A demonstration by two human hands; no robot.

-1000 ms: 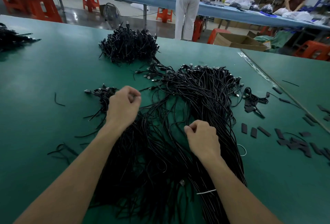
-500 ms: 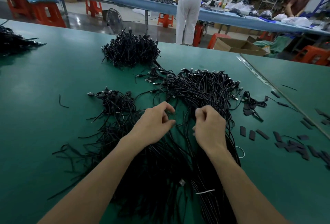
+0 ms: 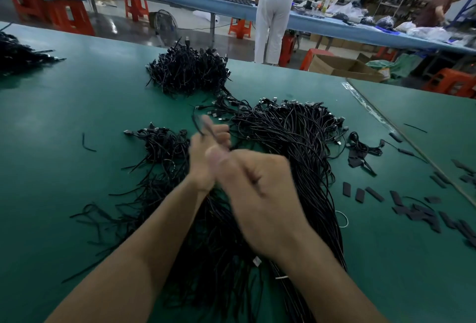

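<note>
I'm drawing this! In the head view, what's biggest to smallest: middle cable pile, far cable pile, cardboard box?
1. middle cable pile
2. far cable pile
3. cardboard box; it sits farthest away, so its real size is unsure.

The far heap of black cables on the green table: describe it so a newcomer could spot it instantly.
On the green table, a wide spread of long loose cables fills the middle. Just beyond its far left end, near the table's back edge, sits the heap. Unlike the spread, it is a compact, bristly mound.
</note>
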